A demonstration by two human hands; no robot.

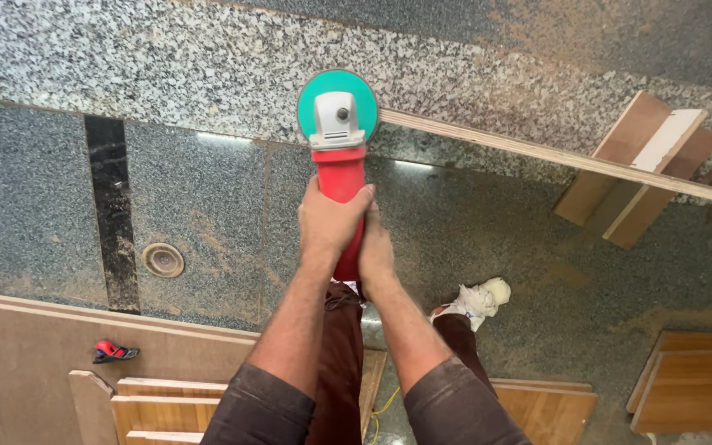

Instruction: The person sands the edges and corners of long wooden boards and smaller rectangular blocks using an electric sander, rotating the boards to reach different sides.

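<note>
Both of my hands grip the red body of an angle grinder (339,169) held out in front of me. My left hand (327,222) wraps the handle from the left and on top; my right hand (375,251) clasps it from the right, lower down. The grinder has a grey head and a teal round disc (337,92). The disc sits at the left end of a long thin wooden strip (554,156) that runs off to the right over the granite floor (208,189).
Stacked wooden boards (640,161) lie under the strip at the right. More wood panels (694,387) lie at lower right and a large one (26,346) at lower left, with a small red tool (113,352) on it. A round floor drain (163,259) is left of my arms; my feet (475,301) show below.
</note>
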